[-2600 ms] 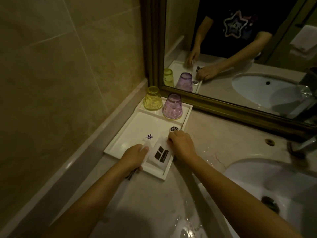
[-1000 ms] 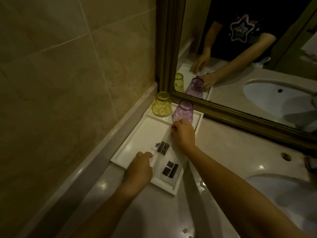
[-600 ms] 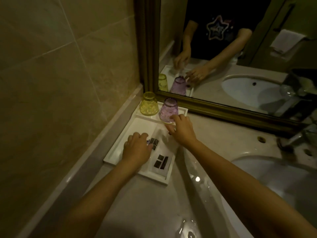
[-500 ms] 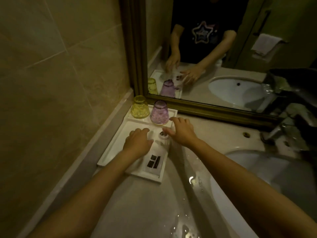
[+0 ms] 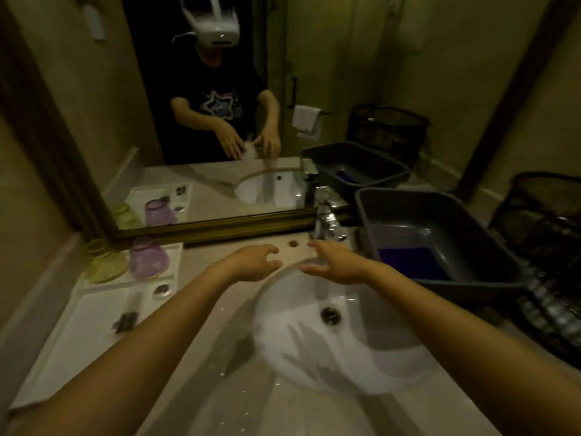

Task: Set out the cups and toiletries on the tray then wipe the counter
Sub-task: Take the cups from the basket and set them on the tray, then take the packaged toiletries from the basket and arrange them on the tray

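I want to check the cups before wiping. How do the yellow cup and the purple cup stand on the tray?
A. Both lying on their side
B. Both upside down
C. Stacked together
B: the yellow cup and the purple cup stand side by side, mouths down, on the tray.

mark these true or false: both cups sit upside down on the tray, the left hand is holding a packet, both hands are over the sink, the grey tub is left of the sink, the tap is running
1. Both cups, yellow cup and purple cup, sit upside down on the tray: true.
2. The left hand holds a packet: false, it is open and holds nothing.
3. Both hands, with the right hand, are over the sink: true, at its far rim.
4. The grey tub is left of the sink: false, it is to the right.
5. The tap is running: false, no water stream shows.
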### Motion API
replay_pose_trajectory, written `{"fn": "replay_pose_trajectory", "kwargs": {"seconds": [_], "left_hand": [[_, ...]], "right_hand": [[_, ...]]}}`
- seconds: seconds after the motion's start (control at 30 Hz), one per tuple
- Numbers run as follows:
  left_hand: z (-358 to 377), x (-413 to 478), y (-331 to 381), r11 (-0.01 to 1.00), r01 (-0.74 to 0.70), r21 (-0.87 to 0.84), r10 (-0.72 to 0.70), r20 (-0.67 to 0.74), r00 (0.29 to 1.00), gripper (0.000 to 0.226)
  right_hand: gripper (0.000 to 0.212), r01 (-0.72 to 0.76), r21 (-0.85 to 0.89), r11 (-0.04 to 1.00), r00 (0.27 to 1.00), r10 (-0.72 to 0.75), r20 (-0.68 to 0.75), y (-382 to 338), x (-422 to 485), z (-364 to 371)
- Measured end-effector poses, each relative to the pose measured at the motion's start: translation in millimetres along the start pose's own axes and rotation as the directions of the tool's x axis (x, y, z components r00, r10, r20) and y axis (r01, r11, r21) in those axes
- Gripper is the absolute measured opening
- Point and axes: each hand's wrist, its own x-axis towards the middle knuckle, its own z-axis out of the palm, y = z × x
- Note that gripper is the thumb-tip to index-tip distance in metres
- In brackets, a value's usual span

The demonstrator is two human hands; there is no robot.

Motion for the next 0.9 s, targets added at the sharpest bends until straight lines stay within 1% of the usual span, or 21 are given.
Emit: {"fn": "replay_pose_trajectory", "kwargs": {"seconds": [0.07,0.13,0.23,0.3,0.43,0.5,0.57,0.63,0.77,0.9], "left_hand": [[-1.9,7.0,44.8,0.997,-0.074,0.001,0.074,0.024,0.997,0.049],[-0.4,12.2,91.4,0.991,-0.135,0.018,0.134,0.043,0.990,0.046],[8.9,22.0,160.3,0.983,-0.181,0.033,0.178,0.075,0.981,0.043],[16.5,27.3,204.6,0.979,-0.204,0.009,0.202,0.107,0.974,0.038],[25.6,34.3,293.7,0.957,-0.289,-0.012,0.287,0.148,0.946,0.045],[29.7,35.0,334.2,0.936,-0.351,-0.036,0.353,0.126,0.927,0.040],[33.3,36.9,372.8,0.905,-0.420,-0.073,0.425,0.072,0.902,0.033],[35.0,39.2,408.0,0.884,-0.459,-0.094,0.463,0.037,0.885,0.032],[37.7,47.3,465.7,0.877,-0.472,-0.085,0.475,0.012,0.880,0.032],[44.9,69.2,497.9,0.879,-0.475,-0.034,0.471,-0.093,0.877,0.030]], "right_hand": [[0.075,-0.048,0.002,0.999,0.998,0.048,-0.029,27.2,-31.0,-20.4],[0.077,-0.127,-0.020,0.992,0.990,0.125,-0.067,54.9,-61.9,-40.2],[0.077,-0.215,-0.039,0.976,0.973,0.211,-0.098,97.3,-109.7,-72.9],[0.075,-0.245,-0.036,0.969,0.965,0.240,-0.109,122.2,-142.7,-96.8],[0.065,-0.273,-0.009,0.962,0.948,0.268,-0.170,163.8,-207.3,-151.1],[0.059,-0.270,0.004,0.963,0.944,0.265,-0.199,183.9,-236.5,-176.9],[0.053,-0.259,0.015,0.966,0.934,0.254,-0.251,204.8,-262.4,-200.7],[0.049,-0.252,0.042,0.967,0.918,0.252,-0.306,223.9,-282.0,-220.6],[0.044,-0.262,0.074,0.962,0.893,0.271,-0.359,261.9,-302.1,-248.5],[0.043,-0.309,0.081,0.948,0.894,0.318,-0.316,302.0,-303.3,-254.8]]}}
